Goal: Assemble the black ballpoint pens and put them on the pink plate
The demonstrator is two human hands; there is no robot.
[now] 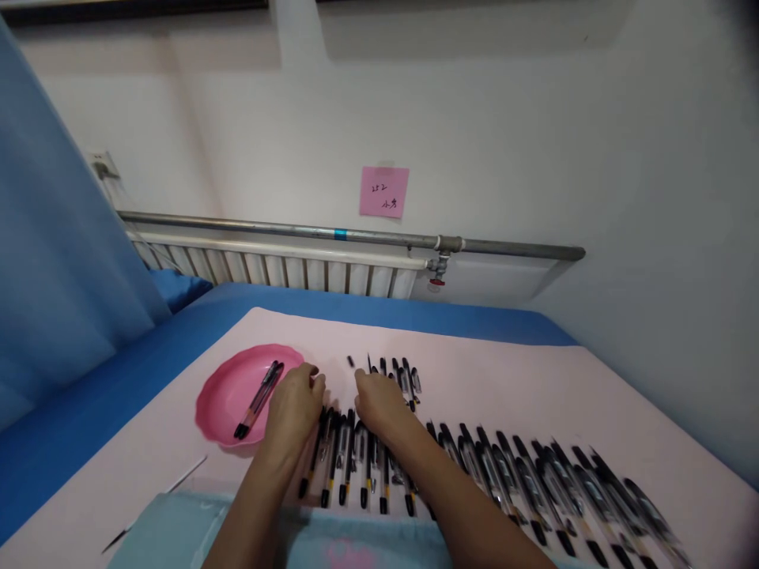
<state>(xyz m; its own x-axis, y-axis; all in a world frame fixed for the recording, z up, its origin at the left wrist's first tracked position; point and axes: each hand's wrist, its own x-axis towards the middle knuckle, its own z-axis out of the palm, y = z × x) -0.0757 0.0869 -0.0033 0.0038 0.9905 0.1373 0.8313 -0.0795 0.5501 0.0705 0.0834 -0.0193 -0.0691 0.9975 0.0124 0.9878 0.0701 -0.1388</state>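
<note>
My left hand (pixel 295 405) is just right of the pink dish (pixel 207 387), its fingers curled in; anything between them is hidden. My right hand (pixel 379 401) is closed above the row of pens, and what it grips cannot be made out. Below both hands lie several clear-barrelled pens (pixel 345 462) with black ends, side by side, with loose caps among them. Past my right hand is a small group of pen parts (pixel 406 379). A small black piece (pixel 349 361) lies between and beyond the hands. Inside the dish rest a few pens (pixel 259 399).
A long row of pens and parts (pixel 545 482) spreads to the right. A thin refill (pixel 188 472) lies at the left, near the light blue cloth (pixel 178 521). Behind the pale pink tabletop (pixel 474 371) are a radiator (pixel 285 269) and a pipe with a red valve (pixel 437 282).
</note>
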